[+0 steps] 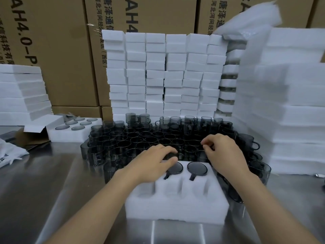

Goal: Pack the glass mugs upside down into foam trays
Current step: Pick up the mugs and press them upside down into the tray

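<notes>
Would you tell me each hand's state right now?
Left hand: grips a mug at the tray.
Right hand: curled over loose mugs; cannot tell.

"AH4.0-P" and "科技有限" are printed sideways on the left brown cardboard box [52, 50]. "AH4", "唐泽通信" and "河北河间经济开发区(西区)" are carried by the middle brown cardboard box [158, 18]. "唐泽通" is seen on the right brown cardboard box [226, 13] (partly hidden). Marks on the grey glass mugs [189, 127] cannot be read.

Packing warehouse: stacked cartons [58, 50], foam trays [290, 103]
</notes>
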`<action>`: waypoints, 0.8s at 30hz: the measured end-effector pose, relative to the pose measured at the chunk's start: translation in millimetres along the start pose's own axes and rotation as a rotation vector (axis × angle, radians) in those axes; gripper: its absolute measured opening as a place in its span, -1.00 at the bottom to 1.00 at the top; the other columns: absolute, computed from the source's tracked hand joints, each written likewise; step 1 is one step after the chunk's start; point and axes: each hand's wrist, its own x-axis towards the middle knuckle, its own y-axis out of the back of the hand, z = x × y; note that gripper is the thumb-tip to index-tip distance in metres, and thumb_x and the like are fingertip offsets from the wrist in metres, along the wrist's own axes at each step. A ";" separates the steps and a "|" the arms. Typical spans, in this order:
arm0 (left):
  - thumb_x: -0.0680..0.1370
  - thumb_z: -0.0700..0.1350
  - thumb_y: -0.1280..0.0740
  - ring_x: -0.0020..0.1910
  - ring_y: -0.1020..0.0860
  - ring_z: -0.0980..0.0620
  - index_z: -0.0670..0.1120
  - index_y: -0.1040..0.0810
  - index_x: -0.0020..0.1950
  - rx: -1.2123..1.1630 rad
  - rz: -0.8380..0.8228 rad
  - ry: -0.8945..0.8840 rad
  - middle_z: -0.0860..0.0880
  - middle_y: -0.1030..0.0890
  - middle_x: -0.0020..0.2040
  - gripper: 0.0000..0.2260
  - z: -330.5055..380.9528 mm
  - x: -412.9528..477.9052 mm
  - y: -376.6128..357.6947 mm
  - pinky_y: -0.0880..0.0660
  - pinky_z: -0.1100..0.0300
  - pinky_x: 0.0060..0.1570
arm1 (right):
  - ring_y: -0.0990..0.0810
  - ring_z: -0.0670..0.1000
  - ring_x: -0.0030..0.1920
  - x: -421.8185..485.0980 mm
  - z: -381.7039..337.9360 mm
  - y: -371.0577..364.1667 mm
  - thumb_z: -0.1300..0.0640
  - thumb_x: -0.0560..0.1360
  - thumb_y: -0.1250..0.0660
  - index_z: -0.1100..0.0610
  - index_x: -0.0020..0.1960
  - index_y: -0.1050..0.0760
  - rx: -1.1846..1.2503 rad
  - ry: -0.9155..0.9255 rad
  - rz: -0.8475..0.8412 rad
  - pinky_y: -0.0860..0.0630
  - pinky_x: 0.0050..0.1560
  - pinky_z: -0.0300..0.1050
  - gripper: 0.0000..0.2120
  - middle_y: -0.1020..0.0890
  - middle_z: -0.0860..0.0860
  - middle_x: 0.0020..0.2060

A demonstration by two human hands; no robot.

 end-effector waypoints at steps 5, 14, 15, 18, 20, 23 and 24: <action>0.73 0.22 -0.19 0.18 -0.54 0.10 0.23 -0.60 0.30 -0.061 0.020 0.022 0.18 -0.55 0.15 -0.74 -2.1 0.0 0.8 -0.51 -0.04 0.29 | -0.62 0.05 0.10 0.3 12.1 -0.1 0.11 0.68 -0.36 -0.08 0.17 -0.71 -0.094 -0.068 -0.136 -0.65 0.06 0.06 -0.81 -0.70 -0.09 -0.03; 0.68 0.04 -0.34 -0.05 -0.59 0.15 0.19 -0.67 0.12 0.184 0.423 0.188 0.25 -0.65 -0.04 -0.88 -48.9 -10.2 45.9 -0.49 0.15 -0.18 | -0.65 0.05 0.05 4.5 21.6 -5.9 0.04 0.67 -0.39 -0.07 0.08 -0.75 -0.069 -0.081 -0.225 -0.63 0.11 0.07 -0.86 -0.71 -0.10 -0.10; 0.68 0.05 -0.36 -0.01 -0.58 0.14 0.19 -0.68 0.12 0.177 0.415 0.185 0.24 -0.65 -0.01 -0.89 -52.1 -10.8 45.1 -0.50 0.13 -0.16 | -0.64 0.03 0.04 5.1 21.5 -6.1 0.03 0.66 -0.40 -0.08 0.06 -0.75 -0.057 -0.073 -0.239 -0.62 0.09 0.05 -0.86 -0.70 -0.13 -0.12; 0.66 0.14 -0.40 0.14 -0.56 0.08 0.21 -0.72 0.13 0.233 0.343 0.120 0.22 -0.66 0.08 -0.88 -49.6 -8.7 37.9 -0.57 -0.02 0.10 | -0.63 -0.06 -0.06 4.8 20.3 -7.4 0.04 0.64 -0.44 -0.12 -0.04 -0.75 -0.030 -0.060 -0.283 -0.56 -0.02 -0.05 -0.86 -0.69 -0.21 -0.18; 0.64 0.16 -0.43 0.17 -0.58 0.11 0.21 -0.74 0.14 0.272 0.303 0.102 0.22 -0.68 0.10 -0.87 -47.7 -5.2 32.9 -0.55 -0.04 0.20 | -0.61 -0.07 -0.04 4.9 20.8 -6.9 0.04 0.63 -0.46 -0.13 -0.09 -0.74 -0.050 -0.052 -0.273 -0.51 -0.03 -0.08 -0.85 -0.68 -0.22 -0.16; 0.62 0.16 -0.45 0.11 -0.59 0.13 0.20 -0.72 0.15 0.289 0.286 0.131 0.23 -0.67 0.08 -0.86 -52.4 -1.6 30.3 -0.49 0.04 0.12 | -0.60 -0.02 0.03 5.4 22.6 -4.6 0.01 0.62 -0.47 -0.14 -0.10 -0.73 -0.107 -0.041 -0.249 -0.51 0.03 -0.03 -0.86 -0.67 -0.19 -0.09; 0.61 0.15 -0.47 0.08 -0.58 0.12 0.21 -0.71 0.15 0.277 0.281 0.151 0.24 -0.64 0.05 -0.86 -55.2 -1.6 30.9 -0.47 0.08 0.05 | -0.59 0.00 0.06 5.1 22.7 -4.2 0.01 0.62 -0.47 -0.14 -0.10 -0.73 -0.112 -0.041 -0.249 -0.52 0.06 -0.01 -0.86 -0.67 -0.18 -0.07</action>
